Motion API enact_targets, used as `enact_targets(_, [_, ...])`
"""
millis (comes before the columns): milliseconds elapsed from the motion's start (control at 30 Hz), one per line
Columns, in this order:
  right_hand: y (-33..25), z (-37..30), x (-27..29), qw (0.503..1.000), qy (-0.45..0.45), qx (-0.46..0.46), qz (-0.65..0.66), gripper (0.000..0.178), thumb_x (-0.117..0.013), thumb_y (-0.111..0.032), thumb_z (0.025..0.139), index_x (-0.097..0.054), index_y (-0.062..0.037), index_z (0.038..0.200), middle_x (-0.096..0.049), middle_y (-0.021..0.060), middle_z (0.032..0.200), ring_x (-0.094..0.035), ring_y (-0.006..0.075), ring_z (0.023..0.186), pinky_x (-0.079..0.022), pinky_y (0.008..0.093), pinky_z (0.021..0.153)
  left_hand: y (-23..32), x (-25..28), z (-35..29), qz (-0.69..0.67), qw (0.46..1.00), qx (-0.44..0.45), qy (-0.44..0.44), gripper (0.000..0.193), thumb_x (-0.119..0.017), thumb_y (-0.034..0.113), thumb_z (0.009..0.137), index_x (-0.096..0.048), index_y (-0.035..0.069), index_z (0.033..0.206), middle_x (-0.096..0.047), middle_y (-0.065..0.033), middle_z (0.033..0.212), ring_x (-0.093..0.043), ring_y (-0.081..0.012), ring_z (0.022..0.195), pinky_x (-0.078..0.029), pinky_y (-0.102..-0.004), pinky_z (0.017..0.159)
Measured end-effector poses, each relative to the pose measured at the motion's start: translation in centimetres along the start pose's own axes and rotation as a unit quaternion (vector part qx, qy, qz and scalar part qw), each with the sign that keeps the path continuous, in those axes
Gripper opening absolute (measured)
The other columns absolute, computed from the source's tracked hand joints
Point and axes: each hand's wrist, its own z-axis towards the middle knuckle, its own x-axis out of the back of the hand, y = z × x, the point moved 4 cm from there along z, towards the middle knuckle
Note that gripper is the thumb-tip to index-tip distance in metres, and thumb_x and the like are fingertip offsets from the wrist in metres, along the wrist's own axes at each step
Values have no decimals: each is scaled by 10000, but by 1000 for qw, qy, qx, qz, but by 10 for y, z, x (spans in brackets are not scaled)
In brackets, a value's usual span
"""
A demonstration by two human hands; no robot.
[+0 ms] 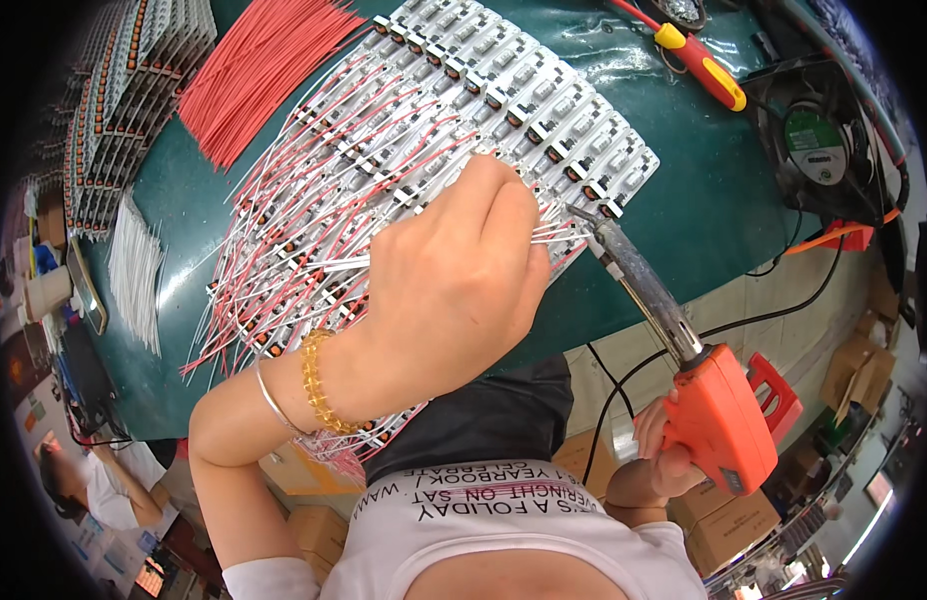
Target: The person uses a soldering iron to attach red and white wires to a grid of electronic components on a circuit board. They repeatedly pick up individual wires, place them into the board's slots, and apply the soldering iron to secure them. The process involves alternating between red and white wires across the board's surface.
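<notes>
My left hand [462,268] is closed around several thin white wires [346,265], whose ends stick out on both sides of the fist. Its fingertips press down over a panel of small white circuit boards [529,85] joined in rows. Many red and white wires [274,215] trail leftward from those boards. In my right hand [661,455] is a red soldering gun [726,420], gripped by its handle. The gun's metal barrel points up and left, and its bent tip lies beside the boards, just right of my left hand. What my left fingertips touch is hidden.
A bundle of red wires [259,75] and a smaller white bundle [136,270] lie on the green tabletop [199,210]. Stacked board panels [129,120] stand at far left. To the right are a red-and-yellow screwdriver [704,65], a black fan [819,140] and a black cable [774,312]. Another person [109,480] sits at lower left.
</notes>
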Motion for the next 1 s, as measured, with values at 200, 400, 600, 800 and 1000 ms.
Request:
enact_targets(200, [0, -13, 9, 995, 3, -46, -93, 565, -691, -593, 759, -569, -42, 787, -501, -10, 619, -484, 149, 550, -357, 290, 525, 0, 2, -1, 4, 1000, -3, 6, 157, -661, -24, 716, -536, 35, 790, -586, -76, 854, -577, -206, 565, -445, -319, 468])
enact_targets(400, [-2, -7, 4, 1000, 3, -1, -6, 527, -696, -544, 803, -562, -39, 733, -505, -13, 586, -474, 139, 500, -344, 285, 487, 2, 1, 0, 10, 1000, -13, 14, 166, -667, -20, 715, -532, 36, 794, -586, -78, 856, -578, -219, 577, -446, -324, 479])
enact_targets(600, [-3, 1, 1, 997, -57, 41, 41, 534, -660, -520, 852, -499, -11, 875, -485, -21, 532, -458, 114, 441, -367, 269, 450, 1, 1, -1, 9, 1000, -15, 6, 161, -664, -24, 716, -539, 34, 799, -593, -79, 861, -583, -218, 579, -451, -322, 478])
enact_targets(800, [6, -2, 13, 984, -125, 117, 42, 824, -591, -573, 876, -413, 109, 1303, -455, -37, 493, -430, 77, 390, -400, 235, 404, 1, 2, 0, -15, 1000, -3, 9, 153, -672, -21, 710, -549, 28, 787, -580, -78, 855, -594, -207, 594, -472, -309, 491])
enact_targets(1000, [2, -14, 12, 999, -32, 27, 32, 697, -638, -588, 834, -448, 46, 1055, -465, -28, 515, -443, 97, 421, -383, 255, 432, 7, -2, -4, -38, 999, -23, -3, 162, -675, 19, 698, -540, 29, 787, -545, -71, 856, -597, -214, 637, -468, -319, 504])
